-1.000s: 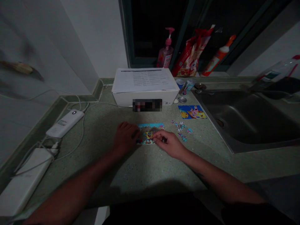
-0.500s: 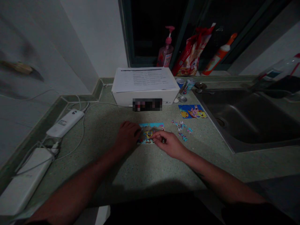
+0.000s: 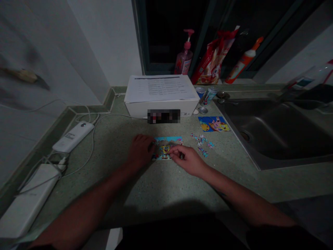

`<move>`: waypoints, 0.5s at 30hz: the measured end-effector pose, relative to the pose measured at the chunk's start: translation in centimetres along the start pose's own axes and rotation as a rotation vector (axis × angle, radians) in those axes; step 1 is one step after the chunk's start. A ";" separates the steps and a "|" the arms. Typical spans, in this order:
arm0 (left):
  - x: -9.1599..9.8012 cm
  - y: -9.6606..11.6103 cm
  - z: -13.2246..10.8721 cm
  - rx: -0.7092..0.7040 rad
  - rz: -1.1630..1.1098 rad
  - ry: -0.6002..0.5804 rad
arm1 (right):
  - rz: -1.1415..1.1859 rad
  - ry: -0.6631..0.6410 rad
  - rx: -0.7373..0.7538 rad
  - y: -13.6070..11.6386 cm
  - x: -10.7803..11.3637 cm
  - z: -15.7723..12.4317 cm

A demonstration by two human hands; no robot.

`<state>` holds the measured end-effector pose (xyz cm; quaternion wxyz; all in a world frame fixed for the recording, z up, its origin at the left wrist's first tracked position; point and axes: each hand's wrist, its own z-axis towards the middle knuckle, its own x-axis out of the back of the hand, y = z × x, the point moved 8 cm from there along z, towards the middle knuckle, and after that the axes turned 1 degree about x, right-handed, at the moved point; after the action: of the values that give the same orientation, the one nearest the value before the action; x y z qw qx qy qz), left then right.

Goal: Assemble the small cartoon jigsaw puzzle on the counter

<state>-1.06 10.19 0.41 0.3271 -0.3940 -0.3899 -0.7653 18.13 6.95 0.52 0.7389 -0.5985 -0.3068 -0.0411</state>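
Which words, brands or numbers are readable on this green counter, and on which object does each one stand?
Nothing here reads clearly.
Printed white sheet on the white cardboard box: text lines, too small.
White oblong power bank: grey label, blurred.
Two drink cans: labels blurred.
Pink pump bottle, red plastic bag, orange squeeze bottle: labels too dark.

A dim green speckled countertop (image 3: 161,187). At the far middle, a white box (image 3: 135,108) topped with printed sheets (image 3: 161,88). Behind it on the sill stand a pink pump bottle (image 3: 183,59), a red bag (image 3: 212,62) and an orange-capped bottle (image 3: 241,64). A steel sink (image 3: 275,132) lies right. Two white power banks (image 3: 73,137) with cables (image 3: 91,146) lie left.
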 end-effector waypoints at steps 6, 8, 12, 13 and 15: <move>1.0 0.8 -0.5 -0.051 0.053 -0.007 | -0.031 -0.004 0.000 0.0 0.1 0.0; 1.1 1.2 -0.6 -0.065 0.077 -0.039 | -0.035 -0.003 -0.001 0.1 0.1 0.0; 0.9 1.7 -0.6 -0.067 0.110 -0.085 | -0.035 -0.003 0.001 0.1 0.1 -0.1; 0.8 1.7 -0.6 -0.067 0.118 -0.094 | -0.035 -0.006 0.000 0.1 0.1 -0.1; 0.6 1.7 -0.6 -0.069 0.131 -0.108 | -0.032 -0.011 -0.003 0.1 0.1 -0.1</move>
<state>-0.16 8.73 1.24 0.3410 -0.4705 -0.3536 -0.7330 18.24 6.93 0.47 0.7355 -0.5949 -0.3205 -0.0500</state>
